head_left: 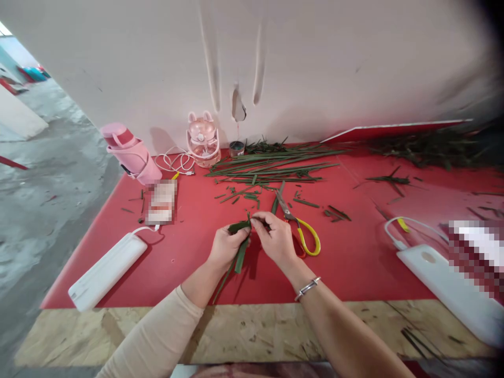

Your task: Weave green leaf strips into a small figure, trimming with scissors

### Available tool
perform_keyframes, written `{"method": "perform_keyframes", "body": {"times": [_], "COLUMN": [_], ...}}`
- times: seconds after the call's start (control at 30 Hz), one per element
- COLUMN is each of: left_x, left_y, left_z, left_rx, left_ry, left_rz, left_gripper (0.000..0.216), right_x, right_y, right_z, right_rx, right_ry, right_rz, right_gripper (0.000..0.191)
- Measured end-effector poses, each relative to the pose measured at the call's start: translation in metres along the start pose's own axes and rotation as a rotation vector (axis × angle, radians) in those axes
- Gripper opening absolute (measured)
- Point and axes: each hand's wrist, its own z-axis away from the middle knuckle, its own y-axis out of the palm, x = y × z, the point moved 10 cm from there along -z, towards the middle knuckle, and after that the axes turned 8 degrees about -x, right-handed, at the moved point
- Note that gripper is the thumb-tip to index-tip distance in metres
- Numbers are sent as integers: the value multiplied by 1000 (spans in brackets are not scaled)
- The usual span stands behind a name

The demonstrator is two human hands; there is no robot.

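Note:
Green leaf strips (241, 257), folded or woven at the top, are gripped between the thumb and fingers of my left hand (227, 245). Their loose ends hang down over the red table top. My right hand (276, 237) pinches at the upper end of the same strips, its fingertips close to my left thumb. What exactly lies between the right fingertips is partly hidden. Scissors (313, 242) with yellow handles lie just right of my right hand, blades pointing away. Small cut leaf pieces (252, 197) are scattered beyond both hands.
Long leaf strips (275, 163) lie by the wall, with a small tin (237, 148) behind. A pink flask (132, 155), a clear pink bottle (203, 142) and a white power bank (106, 270) stand or lie left. Another power bank (449, 289) lies right.

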Motion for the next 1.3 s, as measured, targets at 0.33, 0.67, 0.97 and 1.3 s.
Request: {"method": "perform_keyframes", "body": {"times": [0.33,0.67,0.97,1.3], "left_x": [6,-2,-11,-13], "left_y": [-9,-8,-18,-24], "left_z": [-5,-3,0,-1], "left_rx": [-76,-85,-171,-232], "left_ry": [-20,105,190,206], "left_rz": [97,54,-53,-61], "left_gripper": [24,18,20,21], "right_x": [-4,-8,17,-17], "right_y": [-20,12,1,15], "right_z": [-2,8,8,15], "right_rx": [-113,-4,-59,-55], "right_ry": [-27,186,-96,266], "right_rz": [37,-278,-43,-273], "right_gripper": [16,12,21,14]}}
